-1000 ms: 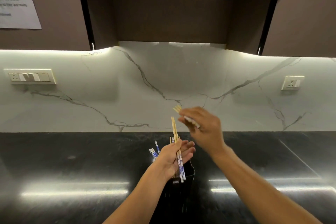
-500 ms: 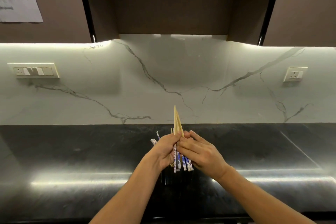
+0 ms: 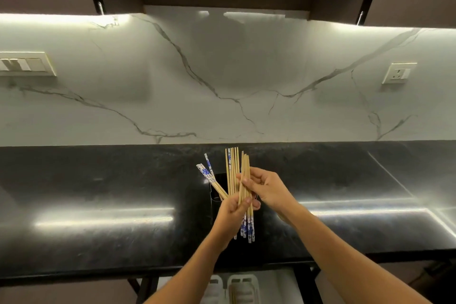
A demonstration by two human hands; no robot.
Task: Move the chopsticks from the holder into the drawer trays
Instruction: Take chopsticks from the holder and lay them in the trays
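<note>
My left hand and my right hand both grip a bundle of wooden chopsticks with blue-and-white patterned ends, held over the black holder on the dark counter. The patterned ends of the held bundle hang below my left hand. Several more chopsticks stand in the holder, some leaning left with patterned ends up. Below the counter edge the open drawer shows white trays, one with a few chopsticks lying in it.
The black polished countertop runs the full width, backed by a white marble wall. A switch plate is on the wall at left and a socket at right. Dark cabinets hang overhead.
My right hand came down from above and joined the left on the bundle. The view has tilted down, so the open drawer with its trays now shows below the counter edge.
</note>
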